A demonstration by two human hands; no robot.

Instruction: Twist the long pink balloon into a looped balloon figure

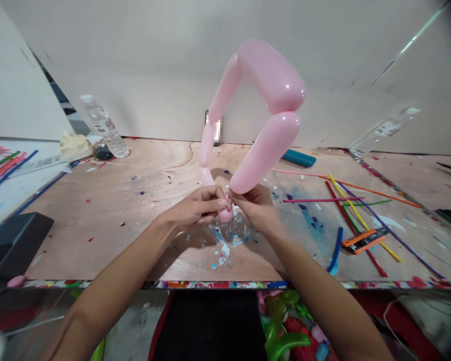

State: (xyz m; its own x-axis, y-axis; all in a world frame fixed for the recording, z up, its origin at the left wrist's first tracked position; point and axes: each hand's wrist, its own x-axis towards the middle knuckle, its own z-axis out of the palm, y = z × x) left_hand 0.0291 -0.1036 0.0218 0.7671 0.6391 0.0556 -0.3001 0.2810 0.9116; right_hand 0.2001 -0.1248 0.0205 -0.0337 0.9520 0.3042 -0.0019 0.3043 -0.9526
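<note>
A pink modelling balloon [265,145], twisted into several segments, rises in a bent loop above the table. Both its lower ends come together between my hands, with a small round pink bubble below the fingertips. My left hand [201,205] is closed, thumb and fingers pinching the balloon at the twist. Facing it, my right hand [255,205] pinches the same spot under the thick right-hand segment. The exact knot is partly hidden by the fingertips.
Uninflated balloons [355,215] and an orange-black cutter [365,240] lie on the right. Bottles [107,128] stand at both sides against the white wall. A dark box [18,243] sits front left. Paint spots and scraps cover the wooden table [108,215].
</note>
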